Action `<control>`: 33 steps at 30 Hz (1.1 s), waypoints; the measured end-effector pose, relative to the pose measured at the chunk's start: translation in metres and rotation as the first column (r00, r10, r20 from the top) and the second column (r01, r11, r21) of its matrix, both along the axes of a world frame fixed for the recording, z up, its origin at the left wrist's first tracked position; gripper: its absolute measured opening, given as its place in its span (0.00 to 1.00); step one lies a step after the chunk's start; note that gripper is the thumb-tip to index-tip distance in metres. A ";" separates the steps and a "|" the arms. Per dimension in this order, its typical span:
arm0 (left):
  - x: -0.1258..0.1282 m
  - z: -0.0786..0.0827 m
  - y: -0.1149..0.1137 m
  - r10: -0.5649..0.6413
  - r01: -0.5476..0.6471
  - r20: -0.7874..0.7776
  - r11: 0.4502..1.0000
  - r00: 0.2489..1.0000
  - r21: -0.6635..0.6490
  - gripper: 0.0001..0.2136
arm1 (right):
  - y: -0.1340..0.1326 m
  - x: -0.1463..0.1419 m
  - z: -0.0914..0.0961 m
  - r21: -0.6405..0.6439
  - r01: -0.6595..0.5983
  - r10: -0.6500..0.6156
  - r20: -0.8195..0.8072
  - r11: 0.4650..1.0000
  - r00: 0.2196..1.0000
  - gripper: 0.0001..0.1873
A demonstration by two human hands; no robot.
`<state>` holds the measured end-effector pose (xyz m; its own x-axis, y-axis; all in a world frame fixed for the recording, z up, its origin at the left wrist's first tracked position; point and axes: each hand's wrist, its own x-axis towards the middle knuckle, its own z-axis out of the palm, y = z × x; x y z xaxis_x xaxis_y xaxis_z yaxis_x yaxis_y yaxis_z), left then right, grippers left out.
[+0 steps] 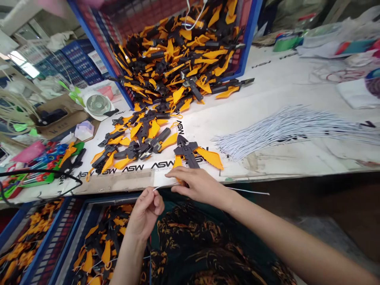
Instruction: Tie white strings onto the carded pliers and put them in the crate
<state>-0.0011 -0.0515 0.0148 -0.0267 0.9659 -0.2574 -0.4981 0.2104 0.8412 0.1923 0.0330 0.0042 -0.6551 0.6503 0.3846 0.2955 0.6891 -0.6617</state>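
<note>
My left hand [147, 208] is closed, pinching one end of a thin white tie strip [249, 191] between thumb and fingertips. The strip runs under my right hand [197, 186] and sticks out to the right below the wrist. My right hand's fingers are bent over the near end of a black-and-orange plastic tool [187, 152], seemingly a clamp, at the table's front edge. Its orange handles spread to both sides, and my fingers partly hide the left one. Left of it lies a loose pile of similar tools [145, 124].
A tilted blue crate [247, 43] spills more tools onto the table. On the right lies a bundle of white strips [285, 128]. Under the table edge are blue crates [67, 241] of tools. A small fan [98, 103] and a black cable [44, 172] are at left.
</note>
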 end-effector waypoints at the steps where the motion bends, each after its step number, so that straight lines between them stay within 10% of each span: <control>1: 0.007 0.000 0.001 -0.008 0.008 0.033 1.000 0.999 0.005 0.13 | -0.005 -0.005 -0.001 -0.101 -0.004 -0.008 -0.121 0.995 0.993 0.12; 9: 0.031 -0.014 0.014 0.179 -0.149 -0.196 0.976 0.964 0.158 0.14 | -0.034 -0.028 -0.020 -0.693 -0.157 -0.328 -0.514 0.704 0.793 0.16; 14: 0.015 -0.014 0.022 0.430 0.137 -0.771 0.827 0.469 0.545 0.05 | -0.028 -0.017 -0.014 -0.832 -0.269 -0.359 -0.470 0.484 0.806 0.25; 17: 0.001 -0.006 0.037 0.463 0.430 -0.865 0.752 0.194 0.500 0.07 | -0.018 -0.013 -0.009 -0.875 -0.325 -0.387 -0.456 0.359 0.801 0.24; 20: -0.006 0.002 0.055 0.443 0.576 -0.892 0.709 0.083 0.406 0.09 | -0.006 -0.012 -0.006 -0.892 -0.327 -0.433 -0.440 0.313 0.786 0.22; 23: -0.002 0.006 0.065 0.436 0.569 -0.889 0.700 0.138 0.432 0.07 | 0.001 -0.013 -0.005 -0.889 -0.326 -0.444 -0.446 0.321 0.777 0.22; 27: 0.016 0.000 0.066 0.430 0.314 -0.808 0.764 0.404 0.564 0.05 | 0.002 -0.016 -0.007 -0.850 -0.358 -0.448 -0.512 0.386 0.733 0.23; 30: 0.031 -0.005 0.066 0.271 0.068 -0.662 0.896 0.699 0.438 0.11 | -0.001 -0.017 -0.008 -0.769 -0.266 -0.408 -0.559 0.581 0.722 0.20; 33: 0.038 -0.005 0.069 -0.008 0.064 -0.360 0.988 0.933 0.142 0.18 | -0.003 -0.013 -0.006 -0.537 0.002 -0.328 -0.512 0.843 0.794 0.12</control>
